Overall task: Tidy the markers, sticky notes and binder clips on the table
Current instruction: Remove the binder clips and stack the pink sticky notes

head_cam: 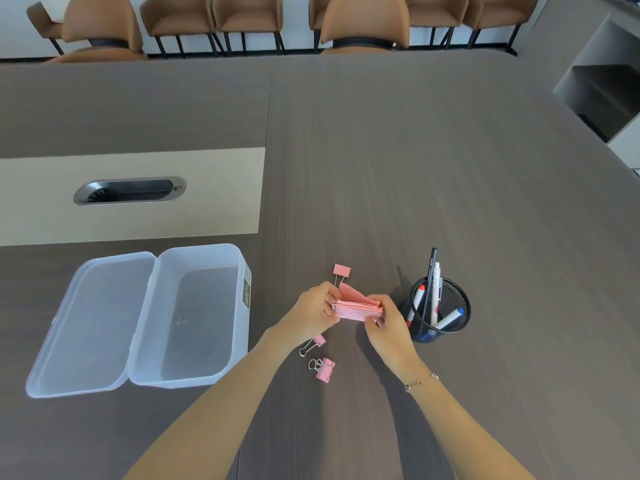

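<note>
A stack of pink sticky notes [356,306] is held just above the table between both hands, my left hand [311,311] on its left end and my right hand [389,322] on its right end. One pink binder clip [341,271] lies just beyond the notes. Two more pink binder clips [317,342] [323,368] lie near my left wrist. Several markers and pens [433,299] stand in a black mesh cup [440,311] right of my right hand.
A clear plastic box [239,306] stands open at the left, its lid [93,323] folded flat beside it. A cable port [130,190] sits in a beige table panel behind it. Brown chairs [363,26] line the far table edge.
</note>
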`<act>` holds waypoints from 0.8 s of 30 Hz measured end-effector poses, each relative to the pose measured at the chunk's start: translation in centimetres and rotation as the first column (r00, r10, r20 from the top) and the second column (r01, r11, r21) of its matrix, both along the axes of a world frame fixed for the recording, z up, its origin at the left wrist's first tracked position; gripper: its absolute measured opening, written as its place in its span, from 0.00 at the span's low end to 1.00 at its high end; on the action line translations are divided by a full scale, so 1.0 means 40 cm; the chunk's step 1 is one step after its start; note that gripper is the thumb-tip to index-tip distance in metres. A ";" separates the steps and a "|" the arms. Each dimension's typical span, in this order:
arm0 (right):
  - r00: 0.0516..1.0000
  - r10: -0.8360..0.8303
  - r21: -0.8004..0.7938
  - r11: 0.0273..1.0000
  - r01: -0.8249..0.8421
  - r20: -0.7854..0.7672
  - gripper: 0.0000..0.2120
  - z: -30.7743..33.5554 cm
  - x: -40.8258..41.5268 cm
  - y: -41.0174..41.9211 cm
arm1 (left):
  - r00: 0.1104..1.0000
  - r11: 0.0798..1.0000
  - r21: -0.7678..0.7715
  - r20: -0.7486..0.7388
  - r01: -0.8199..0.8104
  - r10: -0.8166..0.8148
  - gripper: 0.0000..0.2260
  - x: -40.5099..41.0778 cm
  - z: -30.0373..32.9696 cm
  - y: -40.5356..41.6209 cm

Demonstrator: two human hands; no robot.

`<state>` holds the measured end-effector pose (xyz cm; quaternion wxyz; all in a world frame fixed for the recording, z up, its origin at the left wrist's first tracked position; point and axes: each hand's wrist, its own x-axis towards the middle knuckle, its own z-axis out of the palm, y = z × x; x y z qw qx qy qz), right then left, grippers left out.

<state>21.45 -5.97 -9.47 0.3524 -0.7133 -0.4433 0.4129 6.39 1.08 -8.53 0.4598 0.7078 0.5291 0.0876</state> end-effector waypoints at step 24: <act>0.988 0.118 -0.018 0.993 -0.117 0.096 0.10 -0.008 -0.008 -0.007 | 0.986 0.982 0.097 0.052 -0.163 0.159 0.10 -0.004 -0.005 -0.039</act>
